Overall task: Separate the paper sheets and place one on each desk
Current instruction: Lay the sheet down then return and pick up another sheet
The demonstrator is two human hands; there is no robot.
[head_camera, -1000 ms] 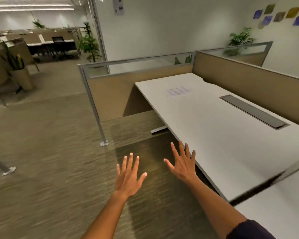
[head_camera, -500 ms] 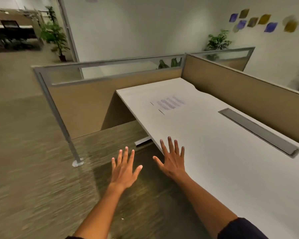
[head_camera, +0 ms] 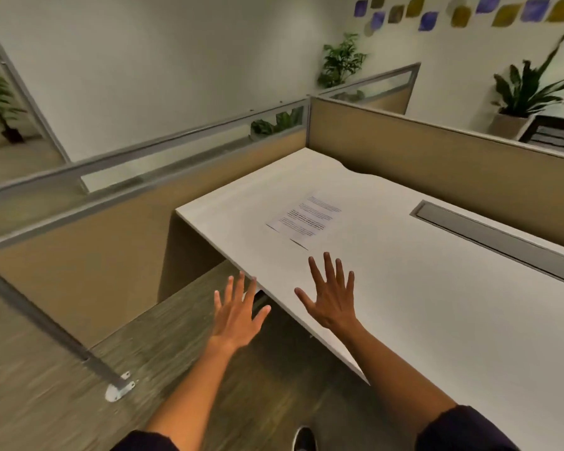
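While both arms reach forward, the left hand (head_camera: 238,312) hovers over the carpeted floor (head_camera: 46,402) just beside the near edge of a white desk (head_camera: 437,320), fingers spread wide and grasping nothing. Over the desk's edge, the right hand (head_camera: 331,299) is likewise splayed and empty. A printed paper sheet (head_camera: 306,219) lies flat on the desk, beyond the right fingertips and apart from them. Tan partition panels (head_camera: 437,151) enclose the desk, and a grey cable tray (head_camera: 498,239) runs along its far side.
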